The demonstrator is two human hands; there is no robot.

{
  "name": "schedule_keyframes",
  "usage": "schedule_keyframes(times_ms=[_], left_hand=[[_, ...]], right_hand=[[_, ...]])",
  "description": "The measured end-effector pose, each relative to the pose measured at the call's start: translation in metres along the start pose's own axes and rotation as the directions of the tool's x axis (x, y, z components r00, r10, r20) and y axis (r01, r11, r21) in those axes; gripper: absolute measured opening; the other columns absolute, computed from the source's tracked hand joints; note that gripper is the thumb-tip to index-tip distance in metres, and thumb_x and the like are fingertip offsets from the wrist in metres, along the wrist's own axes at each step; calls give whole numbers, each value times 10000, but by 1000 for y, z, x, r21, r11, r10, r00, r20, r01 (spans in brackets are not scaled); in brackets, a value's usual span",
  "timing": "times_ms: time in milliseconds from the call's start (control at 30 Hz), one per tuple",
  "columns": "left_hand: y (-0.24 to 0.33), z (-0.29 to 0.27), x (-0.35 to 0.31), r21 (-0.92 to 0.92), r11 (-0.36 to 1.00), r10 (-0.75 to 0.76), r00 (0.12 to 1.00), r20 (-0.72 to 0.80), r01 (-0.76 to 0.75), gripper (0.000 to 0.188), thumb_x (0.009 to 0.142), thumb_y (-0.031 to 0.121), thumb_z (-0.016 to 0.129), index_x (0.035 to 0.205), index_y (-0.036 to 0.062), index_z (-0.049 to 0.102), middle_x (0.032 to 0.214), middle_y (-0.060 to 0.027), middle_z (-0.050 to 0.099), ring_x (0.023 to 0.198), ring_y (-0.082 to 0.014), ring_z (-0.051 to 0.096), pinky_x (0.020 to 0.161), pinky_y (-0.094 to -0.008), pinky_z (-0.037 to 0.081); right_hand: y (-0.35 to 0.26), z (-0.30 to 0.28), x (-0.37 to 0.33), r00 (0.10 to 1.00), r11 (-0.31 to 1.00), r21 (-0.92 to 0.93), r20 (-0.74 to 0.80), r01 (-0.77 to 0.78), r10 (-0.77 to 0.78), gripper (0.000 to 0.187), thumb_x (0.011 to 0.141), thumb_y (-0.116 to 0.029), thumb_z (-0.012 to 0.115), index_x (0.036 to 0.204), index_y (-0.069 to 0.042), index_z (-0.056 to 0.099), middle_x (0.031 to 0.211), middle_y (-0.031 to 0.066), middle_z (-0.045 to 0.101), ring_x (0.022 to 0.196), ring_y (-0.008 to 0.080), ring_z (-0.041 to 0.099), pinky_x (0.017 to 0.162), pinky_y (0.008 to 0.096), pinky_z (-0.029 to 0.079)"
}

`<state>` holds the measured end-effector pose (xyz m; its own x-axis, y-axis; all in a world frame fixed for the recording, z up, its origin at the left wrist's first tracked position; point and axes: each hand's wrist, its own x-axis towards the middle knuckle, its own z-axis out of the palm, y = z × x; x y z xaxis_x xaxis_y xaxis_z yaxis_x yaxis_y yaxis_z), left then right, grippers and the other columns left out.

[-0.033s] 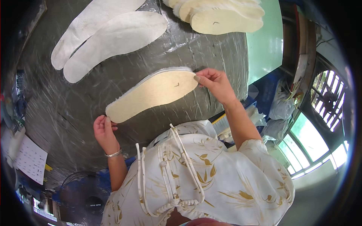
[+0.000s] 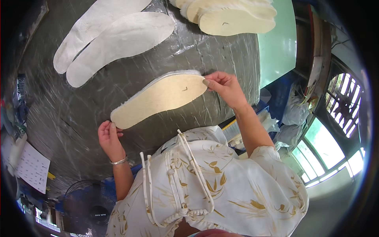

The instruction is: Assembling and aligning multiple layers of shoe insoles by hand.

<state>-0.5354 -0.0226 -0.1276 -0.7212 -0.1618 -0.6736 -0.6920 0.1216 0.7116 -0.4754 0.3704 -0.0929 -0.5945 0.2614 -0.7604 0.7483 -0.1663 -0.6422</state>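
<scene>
Looking down past our white blouse with its golden leaf print (image 2: 221,189), we see our two hands holding one tan shoe sole (image 2: 160,99) at its two ends. Our left hand (image 2: 109,139), with a silver bangle (image 2: 118,161) at the wrist, pinches the narrower end nearest us, thumb on top and fingers curled under the edge. Our right hand (image 2: 225,87) grips the broader end, fingertips closed on the rim. The sole lies slantwise on the surface (image 2: 79,118), which is covered in wrinkled, shiny dark sheeting; a thin white fringe shows along the sole's far edge, and a small dark mark sits near its broad end. We cannot tell whether it rests fully flat or is raised a little at the ends.

Farther out, well apart from the sole, two white sole-shaped cutouts (image 2: 114,37) lie side by side, one partly overlapping the other. At the far right of the surface a stack of tan soles (image 2: 233,15) stands near the edge, beside a pale green panel (image 2: 278,43).

Down at our left, below the surface edge, a sheet of paper (image 2: 33,168) and a dark fan (image 2: 89,205) are visible. To our right, a window with a grille (image 2: 345,102) lets in bright light.
</scene>
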Motion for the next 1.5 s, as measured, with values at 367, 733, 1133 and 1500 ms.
schedule_keyframes(times_ms=[367, 733, 1133, 1500], left_hand=[[-7, -2, 6, -32, 999, 41, 998, 41, -40, 199, 971, 52, 607, 1153, 24, 532, 944, -48, 651, 752, -101, 626, 610, -212, 486], [-11, 0, 4, 20, 995, 93, 995, 40, -94, 177, 975, 38, 599, 1133, 30, 519, 965, -56, 615, 767, -112, 611, 641, -233, 508], [-18, 7, 2, 18, 984, 177, 984, -29, -177, 169, 970, -1, 586, 1109, 20, 493, 973, -82, 605, 753, -120, 596, 645, -242, 509], [-26, 7, 4, 72, 967, 250, 967, -44, -246, 211, 971, -1, 581, 1155, 8, 480, 995, -86, 600, 741, -118, 594, 624, -239, 519]], right_hand=[[-1, 2, 8, 999, 997, -69, -45, 20, -24, 162, 881, -130, 753, 953, 14, 740, 796, -6, 694, 696, 35, 573, 631, 200, 472], [0, 6, 11, 993, 989, -147, -108, 32, -48, 181, 859, -166, 785, 907, 7, 762, 759, 1, 697, 665, 41, 565, 611, 210, 471], [7, 13, 12, 976, 980, -181, -185, 82, -116, 195, 861, -171, 785, 902, 16, 751, 771, 21, 715, 682, 54, 588, 622, 229, 491], [6, 28, 9, 916, 905, -384, -269, 182, -298, 208, 843, -185, 794, 888, 10, 736, 766, 64, 731, 675, 85, 649, 633, 248, 529]])
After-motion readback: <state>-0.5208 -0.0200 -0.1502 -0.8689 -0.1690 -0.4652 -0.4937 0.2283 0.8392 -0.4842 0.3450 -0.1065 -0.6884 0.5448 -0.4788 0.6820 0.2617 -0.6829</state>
